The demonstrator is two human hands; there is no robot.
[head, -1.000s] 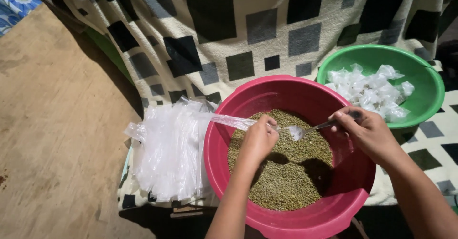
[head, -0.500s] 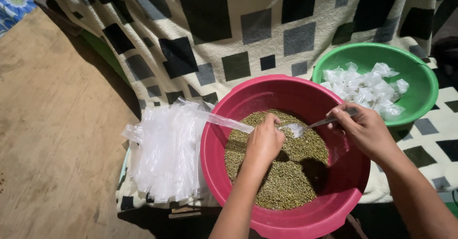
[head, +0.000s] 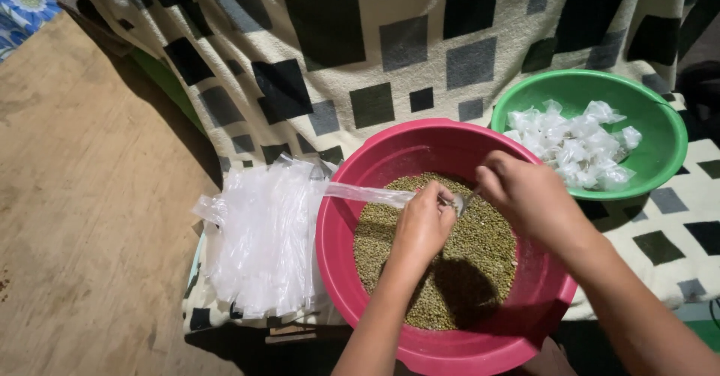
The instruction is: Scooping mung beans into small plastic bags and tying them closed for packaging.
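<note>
A red plastic basin [head: 352, 196] holds small green-brown beans [head: 480, 263]. My left hand [head: 424, 222] is over the beans, pinching the mouth of a long clear plastic bag [head: 360, 193] that trails left over the basin rim. My right hand [head: 525, 196] grips a small metal spoon [head: 461, 202], its bowl touching the bag's mouth at my left fingers. A pile of empty clear bags [head: 262, 233] lies just left of the basin.
A green bowl [head: 660, 121] with several small tied clear packets [head: 577, 143] sits at the right rear. Everything rests on a cream cloth with black and grey squares [head: 337, 61]. Brown wooden floor [head: 82, 218] spreads to the left.
My right hand has brought the spoon leftward to the bag's mouth, closing the gap with my left hand. The left hand still holds the bag over the beans.
</note>
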